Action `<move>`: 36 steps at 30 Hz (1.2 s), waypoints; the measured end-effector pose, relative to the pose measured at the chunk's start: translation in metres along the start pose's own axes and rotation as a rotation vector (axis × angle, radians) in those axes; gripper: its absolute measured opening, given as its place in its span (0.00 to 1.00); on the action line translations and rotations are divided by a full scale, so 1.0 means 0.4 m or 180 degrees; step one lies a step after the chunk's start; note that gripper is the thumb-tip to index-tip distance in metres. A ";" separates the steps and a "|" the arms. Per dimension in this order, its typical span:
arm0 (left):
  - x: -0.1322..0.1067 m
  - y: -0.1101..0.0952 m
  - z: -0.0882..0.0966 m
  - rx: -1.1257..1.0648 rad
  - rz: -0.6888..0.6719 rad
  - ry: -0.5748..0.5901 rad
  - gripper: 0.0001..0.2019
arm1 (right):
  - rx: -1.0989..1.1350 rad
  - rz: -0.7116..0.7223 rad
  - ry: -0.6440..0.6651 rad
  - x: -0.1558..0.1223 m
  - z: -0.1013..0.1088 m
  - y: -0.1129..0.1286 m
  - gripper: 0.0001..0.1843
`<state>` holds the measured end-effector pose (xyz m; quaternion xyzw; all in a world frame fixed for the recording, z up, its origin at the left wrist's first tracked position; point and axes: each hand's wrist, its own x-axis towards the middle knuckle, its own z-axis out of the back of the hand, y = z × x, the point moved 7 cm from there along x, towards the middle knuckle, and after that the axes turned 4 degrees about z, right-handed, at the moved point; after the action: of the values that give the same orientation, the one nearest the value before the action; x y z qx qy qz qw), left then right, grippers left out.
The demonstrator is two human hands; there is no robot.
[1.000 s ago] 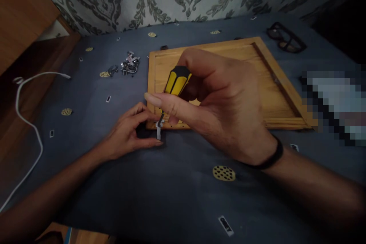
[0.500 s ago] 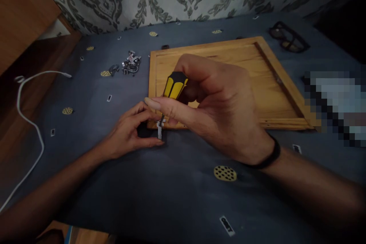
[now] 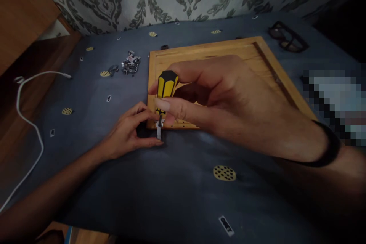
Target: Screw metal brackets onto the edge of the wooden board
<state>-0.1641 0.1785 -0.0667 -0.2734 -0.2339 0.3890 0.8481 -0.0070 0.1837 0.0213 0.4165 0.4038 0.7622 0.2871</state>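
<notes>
My right hand (image 3: 228, 103) is closed around a screwdriver (image 3: 166, 85) with a yellow and black handle, held nearly upright. Its tip meets a small metal hinge (image 3: 159, 129) at the near left corner of a wooden panel (image 3: 228, 55) that lies flat on a blue-grey cloth. My left hand (image 3: 128, 133) pinches that hinge between thumb and fingers, resting on the cloth beside the corner. A dark band sits on my right wrist.
A pile of metal hinges (image 3: 130, 63) lies on the cloth left of the panel. Dark-framed glasses (image 3: 287, 38) rest at the far right. A white cable (image 3: 25, 103) curls over the wooden surface at left. A patterned wall stands behind. A blurred patch (image 3: 334, 103) covers the right edge.
My right hand has turned, its wrist swinging to the right and the screwdriver handle shifting left and more upright. The left hand has stayed on the hinge.
</notes>
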 end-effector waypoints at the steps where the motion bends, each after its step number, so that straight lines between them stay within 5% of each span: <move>1: 0.000 0.001 -0.001 -0.0019 0.0019 0.0009 0.19 | 0.0026 -0.0041 0.0004 -0.001 -0.002 -0.002 0.20; 7: 0.000 0.003 -0.004 -0.0021 0.0056 0.0083 0.21 | -0.0072 -0.0109 -0.0310 -0.001 -0.005 -0.011 0.20; 14: -0.004 0.006 -0.002 -0.0030 0.0020 0.0018 0.20 | 0.0097 -0.0111 0.0018 0.007 -0.004 -0.004 0.07; 18: -0.002 0.003 -0.002 -0.0038 0.0006 0.0037 0.19 | 0.0374 -0.0213 0.0279 0.003 -0.013 -0.008 0.11; 22: -0.001 0.004 -0.003 -0.0035 0.0028 0.0054 0.21 | 0.0082 -0.0060 -0.0084 0.001 -0.008 -0.008 0.22; 29: -0.001 0.001 0.003 0.0016 -0.0044 -0.0060 0.21 | -0.0598 0.0217 -0.0956 -0.009 0.028 0.014 0.20; 36: 0.003 -0.007 0.005 -0.0008 -0.0073 -0.0053 0.19 | -0.0848 0.0265 -0.0931 -0.008 0.035 0.028 0.22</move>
<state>-0.1630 0.1785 -0.0629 -0.2686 -0.2446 0.3812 0.8501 0.0056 0.1809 0.0341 0.4974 0.2359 0.7516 0.3635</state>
